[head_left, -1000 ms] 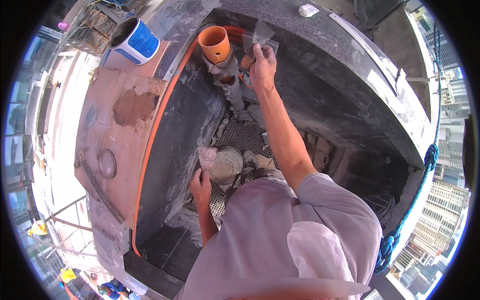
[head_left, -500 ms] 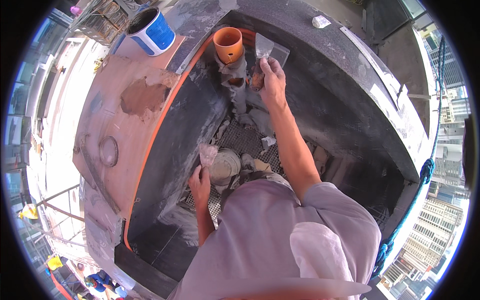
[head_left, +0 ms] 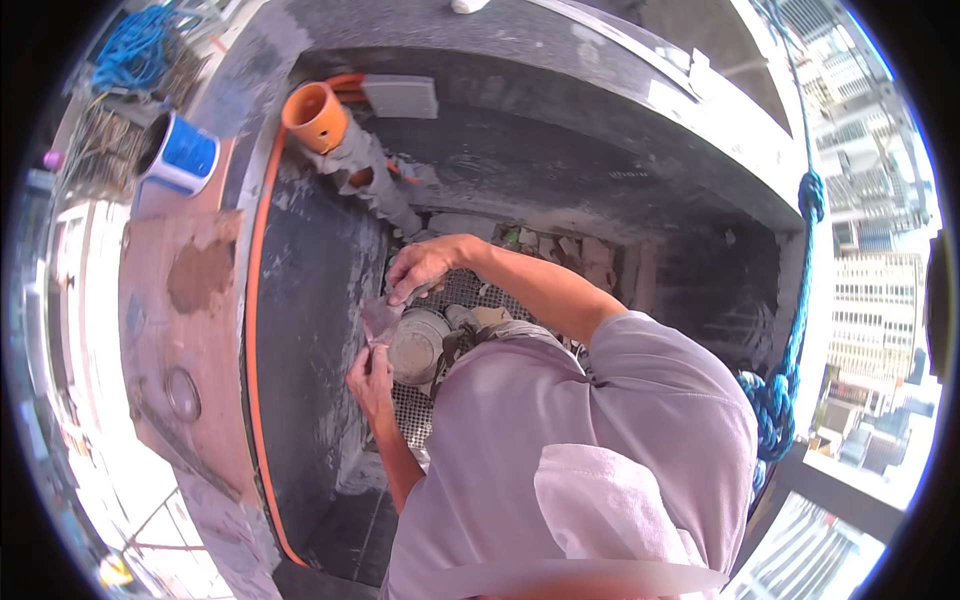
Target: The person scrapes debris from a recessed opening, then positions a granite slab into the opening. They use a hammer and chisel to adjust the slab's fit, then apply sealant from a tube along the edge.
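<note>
My left hand [head_left: 372, 382] is closed on a small scraper [head_left: 380, 320], its flat blade pointing up and away from me. Right above it, my right hand [head_left: 424, 268] is closed on a putty knife, mostly hidden by the fingers. The two blades meet or overlap; where one ends and the other begins I cannot tell. Just to the right of the left hand stands a round pale bucket [head_left: 416, 350] on the mesh floor. Farther off, an orange pipe [head_left: 315, 117] sits atop a grey-smeared upright pipe [head_left: 360, 170].
Dark walls enclose me, with an orange conduit [head_left: 254, 330] along the left edge. On the plywood board [head_left: 200, 340] lie a ring [head_left: 182, 394] and a strip. A blue-and-white bucket [head_left: 181, 153] stands beyond it. Blue rope [head_left: 803, 280] hangs at the right. Rubble [head_left: 570, 250] covers part of the floor.
My right hand has come down from beside the orange pipe to the left hand, bringing the putty knife to the scraper. The view has turned, shifting the surroundings.
</note>
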`<state>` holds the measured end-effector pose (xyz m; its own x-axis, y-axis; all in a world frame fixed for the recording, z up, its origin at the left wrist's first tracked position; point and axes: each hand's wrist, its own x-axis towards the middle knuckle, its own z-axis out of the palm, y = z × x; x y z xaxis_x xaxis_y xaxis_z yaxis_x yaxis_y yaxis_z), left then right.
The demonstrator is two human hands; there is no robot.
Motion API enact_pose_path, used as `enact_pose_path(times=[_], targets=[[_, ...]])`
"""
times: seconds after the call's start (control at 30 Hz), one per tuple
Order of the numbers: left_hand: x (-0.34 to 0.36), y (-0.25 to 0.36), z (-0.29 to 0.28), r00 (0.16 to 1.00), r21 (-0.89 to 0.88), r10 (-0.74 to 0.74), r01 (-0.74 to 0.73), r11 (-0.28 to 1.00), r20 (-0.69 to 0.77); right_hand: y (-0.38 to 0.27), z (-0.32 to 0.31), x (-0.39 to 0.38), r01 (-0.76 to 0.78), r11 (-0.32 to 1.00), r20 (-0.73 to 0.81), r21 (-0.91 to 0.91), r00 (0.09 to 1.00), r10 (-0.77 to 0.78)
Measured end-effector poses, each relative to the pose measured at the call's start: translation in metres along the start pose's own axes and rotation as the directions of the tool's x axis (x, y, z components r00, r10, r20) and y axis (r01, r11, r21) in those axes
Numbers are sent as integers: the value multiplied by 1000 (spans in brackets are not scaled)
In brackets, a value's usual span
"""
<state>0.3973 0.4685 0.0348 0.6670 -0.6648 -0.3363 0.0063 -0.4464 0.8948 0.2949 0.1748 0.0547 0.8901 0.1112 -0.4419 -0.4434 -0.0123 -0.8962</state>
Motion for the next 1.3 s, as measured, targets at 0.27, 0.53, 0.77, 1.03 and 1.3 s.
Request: enact_pose_path(times=[0.27, 0.53, 0.77, 1.03, 1.3], targets=[[21, 25, 35, 975, -347, 196, -150, 926, 101, 56, -23, -123, -181, 982, -554, -46, 823, 126], [60, 65, 55, 977, -158, 140, -115, 981, 159, 130, 8, -126, -96, 990, -892, 106, 431, 137], [43, 43, 35, 956, 125, 259, -242, 962, -141, 41, 70, -71, -91, 981, -866, -169, 489, -104], [-11, -3, 20, 964, 175, 56, -10, 985, -261, 36, 84, 33, -3, 793, -459, -609, 817, -350], [-120, -98, -23, 773, 14, -256, 324, 946, -580, 7, 117, 96, -69, 891, -128, -448, 992, 12]])
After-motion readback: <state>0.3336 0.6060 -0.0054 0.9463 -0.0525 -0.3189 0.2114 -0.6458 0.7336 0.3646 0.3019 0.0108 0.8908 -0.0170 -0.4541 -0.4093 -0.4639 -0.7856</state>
